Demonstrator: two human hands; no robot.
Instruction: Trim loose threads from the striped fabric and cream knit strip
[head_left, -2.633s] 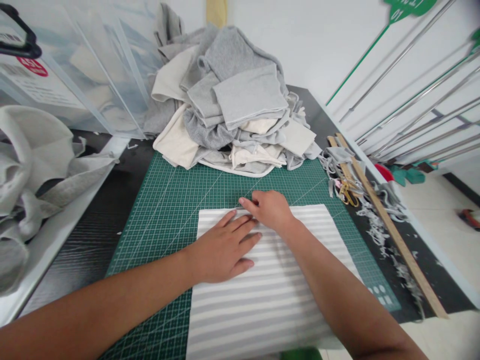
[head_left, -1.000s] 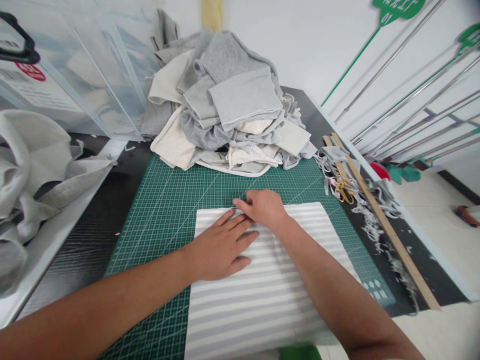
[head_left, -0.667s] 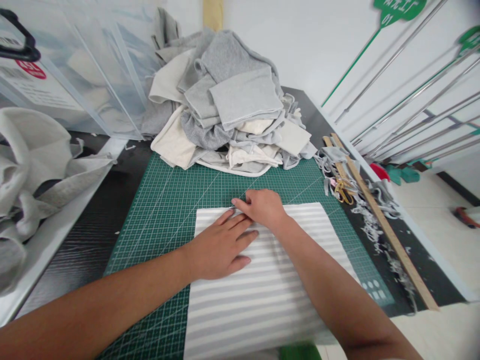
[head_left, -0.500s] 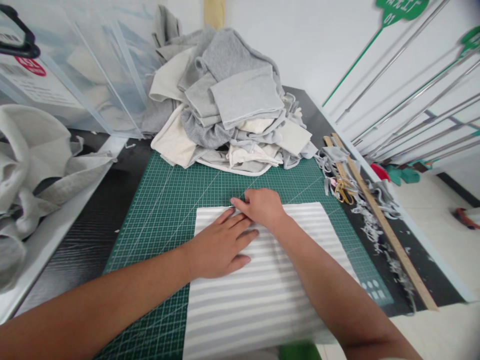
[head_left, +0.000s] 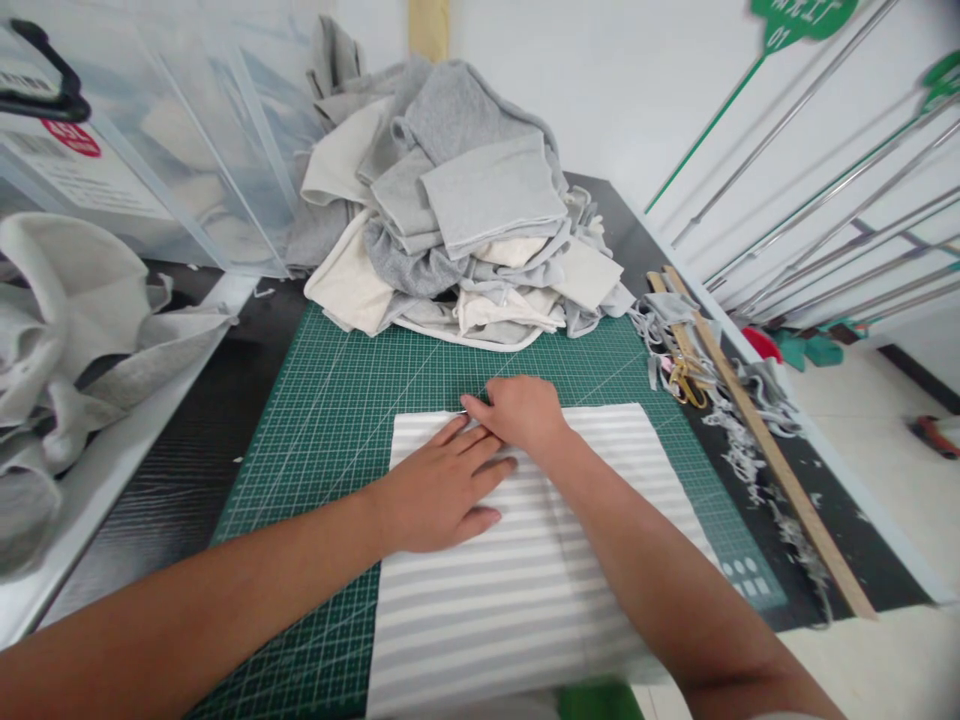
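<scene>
A grey-and-white striped cloth (head_left: 480, 620) lies flat on a green cutting mat (head_left: 330, 380). My left hand (head_left: 442, 490) rests flat on its upper left part, fingers spread and palm down. Close by, my right hand (head_left: 525, 412) is curled at the cloth's far edge, its thumb reaching left to the left hand's fingertips. A thin, shiny sliver shows at the right thumb tip, too small to name. The right fingers are mostly hidden beneath the hand.
A big heap of grey and cream cloth pieces (head_left: 487, 200) covers the mat's far end. To the right lie wooden strips (head_left: 772, 450), gold-handled scissors (head_left: 686, 385) and fabric scraps (head_left: 739, 450). More cloth (head_left: 82, 320) and a clear plastic bin (head_left: 187, 140) are at left.
Both hands stay in nearly the same place on the striped cloth. The view has shifted very slightly.
</scene>
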